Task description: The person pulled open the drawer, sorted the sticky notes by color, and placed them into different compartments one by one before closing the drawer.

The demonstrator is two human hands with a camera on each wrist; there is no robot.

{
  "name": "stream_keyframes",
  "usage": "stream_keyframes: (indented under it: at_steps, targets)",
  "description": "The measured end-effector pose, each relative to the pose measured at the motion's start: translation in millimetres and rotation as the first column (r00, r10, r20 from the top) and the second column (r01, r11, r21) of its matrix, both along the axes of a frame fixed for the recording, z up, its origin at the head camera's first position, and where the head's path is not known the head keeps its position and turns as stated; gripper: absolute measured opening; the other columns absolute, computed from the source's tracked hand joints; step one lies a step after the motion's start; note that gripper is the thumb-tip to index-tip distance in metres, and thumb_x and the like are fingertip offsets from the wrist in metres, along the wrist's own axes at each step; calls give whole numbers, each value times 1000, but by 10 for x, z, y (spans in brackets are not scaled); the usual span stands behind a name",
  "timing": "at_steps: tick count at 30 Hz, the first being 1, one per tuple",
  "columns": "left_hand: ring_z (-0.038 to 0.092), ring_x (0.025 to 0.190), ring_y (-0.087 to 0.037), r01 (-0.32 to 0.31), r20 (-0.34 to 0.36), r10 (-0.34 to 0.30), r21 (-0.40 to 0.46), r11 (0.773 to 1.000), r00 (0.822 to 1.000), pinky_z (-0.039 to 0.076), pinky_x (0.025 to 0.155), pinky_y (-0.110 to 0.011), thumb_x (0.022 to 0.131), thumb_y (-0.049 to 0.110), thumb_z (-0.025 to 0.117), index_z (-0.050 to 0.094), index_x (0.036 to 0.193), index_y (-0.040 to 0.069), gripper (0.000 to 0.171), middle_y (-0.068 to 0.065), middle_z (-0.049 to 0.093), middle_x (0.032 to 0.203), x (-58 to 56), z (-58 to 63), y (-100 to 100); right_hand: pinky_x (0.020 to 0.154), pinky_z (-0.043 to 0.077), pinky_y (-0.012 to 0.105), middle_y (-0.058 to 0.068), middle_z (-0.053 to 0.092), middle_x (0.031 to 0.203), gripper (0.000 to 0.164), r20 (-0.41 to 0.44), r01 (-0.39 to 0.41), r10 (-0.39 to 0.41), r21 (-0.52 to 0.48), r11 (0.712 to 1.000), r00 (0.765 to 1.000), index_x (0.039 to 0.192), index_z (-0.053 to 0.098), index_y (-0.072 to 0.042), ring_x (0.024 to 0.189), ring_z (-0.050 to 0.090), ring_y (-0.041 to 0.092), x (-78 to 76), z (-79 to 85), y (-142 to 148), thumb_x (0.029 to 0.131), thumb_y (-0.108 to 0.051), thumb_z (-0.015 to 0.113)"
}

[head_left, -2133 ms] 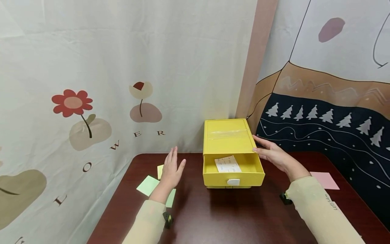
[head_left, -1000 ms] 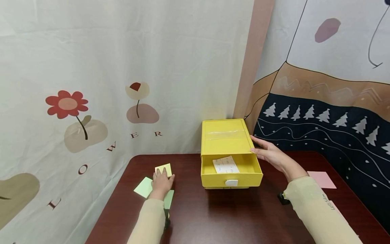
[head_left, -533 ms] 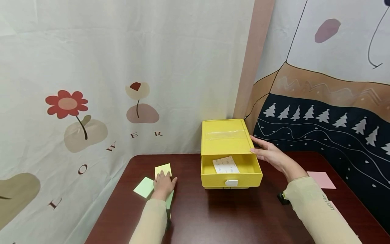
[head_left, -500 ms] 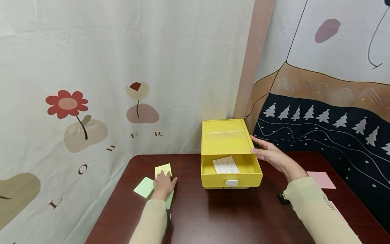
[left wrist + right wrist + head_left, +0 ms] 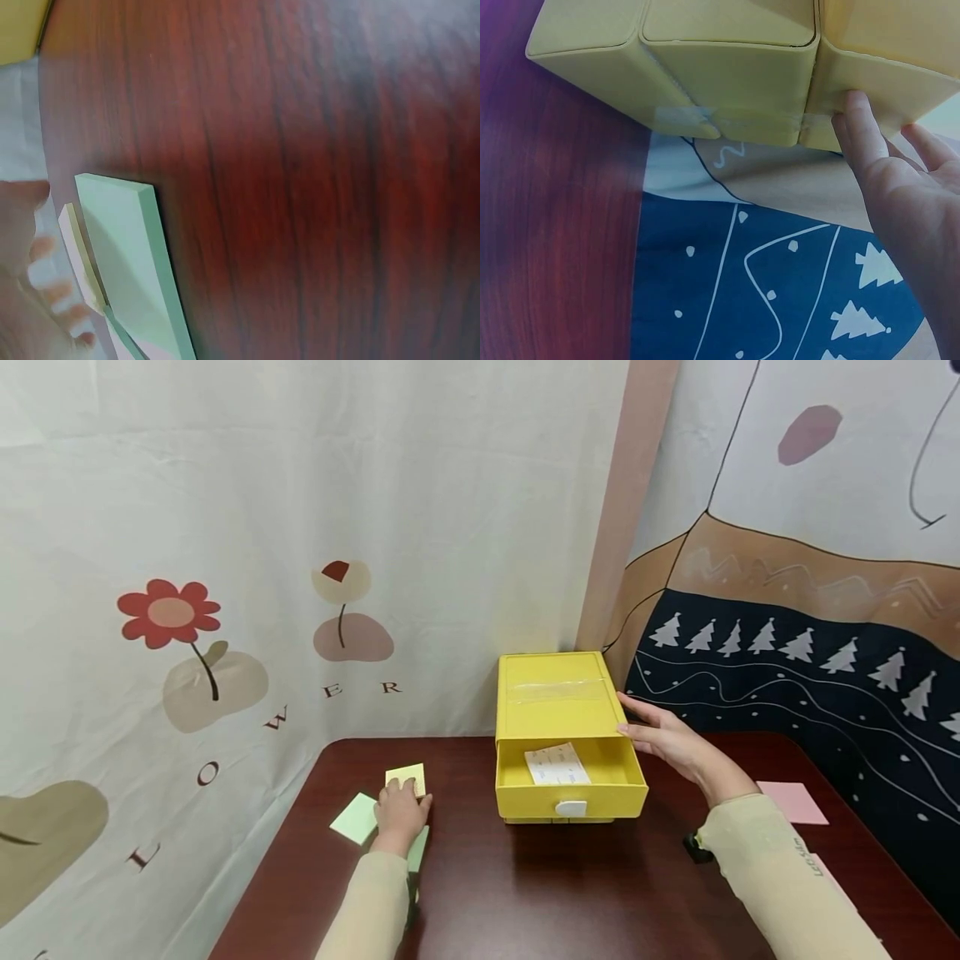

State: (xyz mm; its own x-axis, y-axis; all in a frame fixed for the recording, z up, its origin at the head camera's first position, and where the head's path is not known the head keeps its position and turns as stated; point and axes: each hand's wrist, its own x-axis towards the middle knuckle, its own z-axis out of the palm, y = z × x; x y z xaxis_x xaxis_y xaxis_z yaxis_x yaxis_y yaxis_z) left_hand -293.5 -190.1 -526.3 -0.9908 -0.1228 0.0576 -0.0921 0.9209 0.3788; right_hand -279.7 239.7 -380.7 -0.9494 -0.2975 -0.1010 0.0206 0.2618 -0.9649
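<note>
In the head view my left hand (image 5: pixel 400 817) reaches down over a yellow sticky-note pad (image 5: pixel 407 772), fingertips at its near edge. Its fingers are bent and spread, and none is seen closed round the pad. A light green pad (image 5: pixel 355 819) lies to its left, and another green pad (image 5: pixel 124 247) sits under the forearm. My right hand (image 5: pixel 667 743) rests its extended fingers on the right side of a yellow drawer box (image 5: pixel 558 689). The box's top drawer (image 5: pixel 536 800) is pulled out, with a white printed paper (image 5: pixel 557 766) inside and a white knob (image 5: pixel 571 808).
Dark reddish-brown wood makes up the tabletop (image 5: pixel 487 893). A pink pad (image 5: pixel 795 802) lies at the right, with another pink edge by the right sleeve. Behind the table hangs a printed cloth (image 5: pixel 450 527). The right wrist view shows stacked yellow box sections joined with clear tape (image 5: pixel 690 115).
My left hand has come down from above the table onto the yellow pad and shifted slightly there. The right hand keeps its place on the box, and the drawer stays out.
</note>
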Motion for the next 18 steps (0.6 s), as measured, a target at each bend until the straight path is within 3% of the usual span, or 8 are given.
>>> stream_keyframes:
  at_steps: [6, 14, 18]
  targets:
    - [31, 126, -52, -127, 26, 126, 77, 989, 992, 31, 100, -63, 91, 33, 59, 26, 143, -10, 75, -38, 30, 138, -27, -23, -2, 108, 33, 49, 17, 12, 157, 77, 0, 3, -3, -7, 1000, 1000, 153, 15, -17, 124, 49, 26, 12, 10, 2, 92, -34, 60]
    - [33, 125, -53, -188, -13, 191, 112, 976, 982, 33, 101, -61, 87, 30, 65, 30, 139, -15, 77, -42, 33, 135, -46, -35, 58, 108, 32, 50, 17, 10, 158, 77, 1, 11, -11, -16, 1000, 1000, 153, 16, -18, 124, 49, 28, 7, -4, 3, 92, -33, 61]
    - [34, 124, -53, -170, -9, 170, 31, 985, 985, 35, 99, -60, 88, 33, 63, 38, 134, -15, 72, -42, 32, 136, -56, -94, 79, 108, 32, 50, 17, 11, 158, 77, 1, 14, -14, -22, 1000, 1000, 153, 16, -18, 124, 50, 28, 2, -14, 12, 92, -33, 61]
